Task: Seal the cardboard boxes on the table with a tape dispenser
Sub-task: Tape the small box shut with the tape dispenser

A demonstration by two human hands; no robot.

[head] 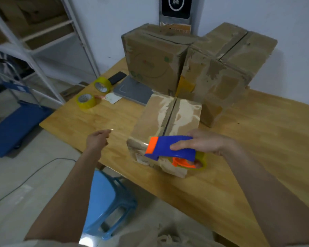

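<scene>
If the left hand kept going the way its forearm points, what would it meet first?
Probably bare wooden table just beyond the left hand, and further along that line the nearer yellow tape roll. Its height above the table is unclear.

Three cardboard boxes stand on the table: one near box (pixel 166 129) at centre, one back box (pixel 152 59) above it, one large box (pixel 226 68) at upper right. Two yellow tape rolls, upper roll (pixel 102 84) and lower roll (pixel 86 100), sit left of centre. One blue-and-orange tape dispenser (pixel 171 148). One dark phone (pixel 117 77). One blue stool (pixel 107 198). Two hands: left hand (pixel 97 139), right hand (pixel 205 142).
</scene>
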